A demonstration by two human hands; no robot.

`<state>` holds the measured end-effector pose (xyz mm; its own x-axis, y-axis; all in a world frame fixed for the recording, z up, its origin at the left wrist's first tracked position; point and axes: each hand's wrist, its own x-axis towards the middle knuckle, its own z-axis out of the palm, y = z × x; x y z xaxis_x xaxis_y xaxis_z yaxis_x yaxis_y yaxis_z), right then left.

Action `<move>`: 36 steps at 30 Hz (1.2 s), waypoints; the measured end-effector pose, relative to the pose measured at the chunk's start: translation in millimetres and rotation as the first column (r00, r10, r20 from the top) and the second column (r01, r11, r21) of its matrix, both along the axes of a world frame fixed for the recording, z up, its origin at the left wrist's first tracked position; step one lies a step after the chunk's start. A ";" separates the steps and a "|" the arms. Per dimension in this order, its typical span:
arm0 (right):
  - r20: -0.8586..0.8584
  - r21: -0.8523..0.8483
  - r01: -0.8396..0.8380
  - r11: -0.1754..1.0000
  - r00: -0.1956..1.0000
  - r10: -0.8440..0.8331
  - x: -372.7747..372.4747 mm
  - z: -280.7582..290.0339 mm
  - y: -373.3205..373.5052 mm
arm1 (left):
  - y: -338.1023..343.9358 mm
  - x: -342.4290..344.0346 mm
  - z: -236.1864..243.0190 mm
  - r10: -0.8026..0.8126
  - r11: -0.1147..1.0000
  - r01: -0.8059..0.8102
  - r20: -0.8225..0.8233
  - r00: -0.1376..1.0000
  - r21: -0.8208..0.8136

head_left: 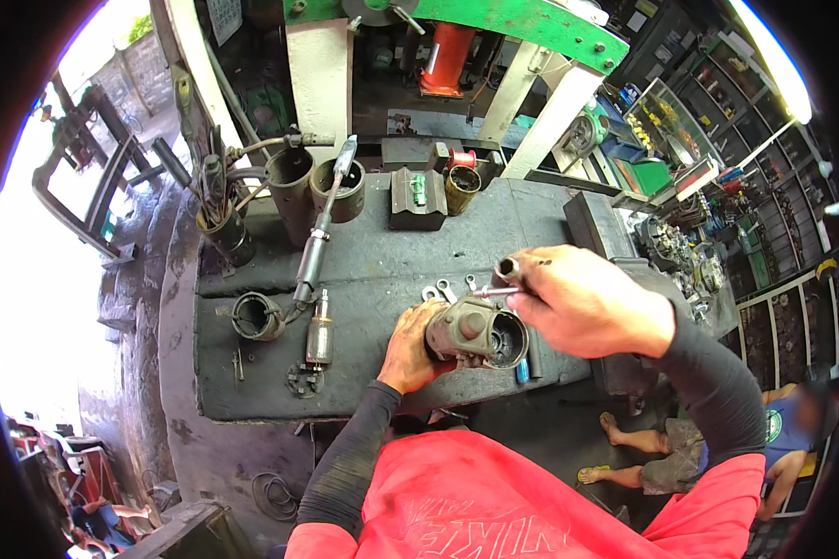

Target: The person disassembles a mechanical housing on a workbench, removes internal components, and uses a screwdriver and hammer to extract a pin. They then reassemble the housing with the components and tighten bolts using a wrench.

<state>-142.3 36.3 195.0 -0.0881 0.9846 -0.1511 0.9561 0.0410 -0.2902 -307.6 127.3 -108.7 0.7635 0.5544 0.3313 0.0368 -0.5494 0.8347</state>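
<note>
A grey cast metal housing (468, 326) with an open round end is steadied over the bench's front part by my left hand (410, 349), whose fingers wrap its left side. Above its right side, my right hand (578, 303) is closed round a short dark metal cylinder with a hollow end (508, 268). A thin metal rod (494, 292) also sticks out from those fingers toward the housing top; its kind I cannot make out. Wrenches (444, 290) lie just behind the housing. Left of my left hand stands a motor armature (319, 337), near a metal ring housing (257, 317).
A long metal tool (317, 252) leans against metal cups at the back. A pot of tools (224, 233) stands back left, a dark metal block (418, 210) and brass cup (462, 189) at back centre. Loose parts (685, 261) crowd the right. A seated person (680, 456) is at lower right.
</note>
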 end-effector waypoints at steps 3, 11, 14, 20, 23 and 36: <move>-0.061 -0.153 0.159 0.975 0.984 -0.170 -18.0 -12.7 8.0 | -1.4 -1.0 -5.2 -0.001 0.999 0.000 -0.017 1.000 -0.041; -0.146 -0.308 0.405 0.861 0.874 -0.463 -49.6 -21.0 25.5 | -1.1 -1.3 -15.2 -0.032 0.995 0.032 0.000 0.999 -0.090; -0.272 -0.463 0.554 0.692 0.654 -0.706 -60.8 -19.8 25.8 | -2.6 -1.1 -16.1 -0.021 0.995 0.022 0.007 1.000 -0.092; 0.005 -0.164 0.495 0.853 0.866 -0.501 -76.6 -29.7 28.2 | -7.3 1.8 -15.1 0.049 0.997 -0.042 0.111 0.993 -0.065; 0.039 -0.096 0.479 0.873 0.878 -0.477 -77.3 -36.2 27.3 | -7.9 3.2 -16.1 0.065 0.996 -0.057 0.108 0.992 -0.073; 0.478 -0.243 -0.484 0.840 0.694 0.538 -21.4 -10.0 46.8 | 6.9 6.0 -12.4 -0.147 0.983 0.152 0.063 0.987 -0.099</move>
<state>-163.7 83.0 185.1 -0.4575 0.7895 -0.4090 0.7982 0.5674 0.2025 -301.5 134.2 -121.1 0.8224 0.4689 0.3222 -0.0871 -0.4560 0.8857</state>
